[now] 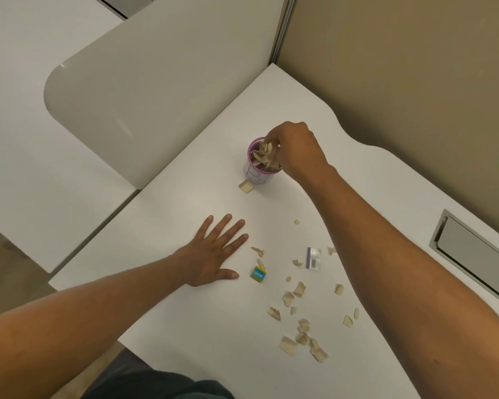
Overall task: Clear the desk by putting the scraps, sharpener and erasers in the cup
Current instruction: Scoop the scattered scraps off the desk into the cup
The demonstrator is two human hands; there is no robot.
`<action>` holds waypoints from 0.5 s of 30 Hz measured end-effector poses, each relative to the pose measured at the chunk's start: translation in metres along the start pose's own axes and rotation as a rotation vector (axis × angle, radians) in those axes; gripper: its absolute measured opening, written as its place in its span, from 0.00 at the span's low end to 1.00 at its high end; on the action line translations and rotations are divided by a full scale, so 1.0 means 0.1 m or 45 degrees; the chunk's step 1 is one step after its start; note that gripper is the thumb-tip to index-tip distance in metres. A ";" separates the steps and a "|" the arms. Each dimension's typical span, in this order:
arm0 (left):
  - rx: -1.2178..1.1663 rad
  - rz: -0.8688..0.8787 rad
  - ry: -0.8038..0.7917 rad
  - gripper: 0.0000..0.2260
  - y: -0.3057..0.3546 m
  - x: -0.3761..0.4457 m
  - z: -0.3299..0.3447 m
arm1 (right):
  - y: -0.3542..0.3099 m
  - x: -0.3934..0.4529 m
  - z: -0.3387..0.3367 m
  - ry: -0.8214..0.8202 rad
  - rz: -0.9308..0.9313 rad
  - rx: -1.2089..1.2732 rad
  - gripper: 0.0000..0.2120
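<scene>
**Fingers bunched over the cup**

Right hand (297,151) keeps a clenched grip at the rim of the cup (257,171), fingertips among its scraps (whether they pinch one, I cannot tell). Left hand (211,254) lies flat and released on the tabletop (185,203). Loose scraps (300,335), a teal eraser (259,274) and a grey-blue sharpener (313,258) lie nearby.

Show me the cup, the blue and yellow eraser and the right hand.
cup (252,175): head view, white side wall below the purple rim.
eraser (259,274): head view, blue top face.
right hand (296,148): head view, back of hand.
</scene>
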State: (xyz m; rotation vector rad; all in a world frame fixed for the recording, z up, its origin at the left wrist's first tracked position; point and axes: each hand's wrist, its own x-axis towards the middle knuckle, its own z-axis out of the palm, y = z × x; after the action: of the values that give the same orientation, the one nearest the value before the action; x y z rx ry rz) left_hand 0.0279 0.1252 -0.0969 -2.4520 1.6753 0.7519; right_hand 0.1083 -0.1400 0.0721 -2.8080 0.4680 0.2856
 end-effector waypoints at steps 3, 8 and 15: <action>-0.005 -0.002 0.006 0.42 0.00 0.01 0.01 | -0.05 -0.02 0.09 -0.027 -0.020 -0.108 0.14; -0.006 -0.004 0.005 0.42 0.00 0.01 0.01 | -0.09 -0.01 0.30 -0.101 -0.036 -0.227 0.11; -0.018 -0.002 0.000 0.41 0.00 -0.01 -0.01 | -0.13 0.11 0.26 -0.132 -0.024 -0.205 0.14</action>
State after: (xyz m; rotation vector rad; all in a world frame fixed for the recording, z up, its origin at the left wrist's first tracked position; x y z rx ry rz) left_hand 0.0282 0.1256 -0.0958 -2.4622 1.6740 0.7655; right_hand 0.1195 -0.1233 0.0483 -2.9333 0.4117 0.4824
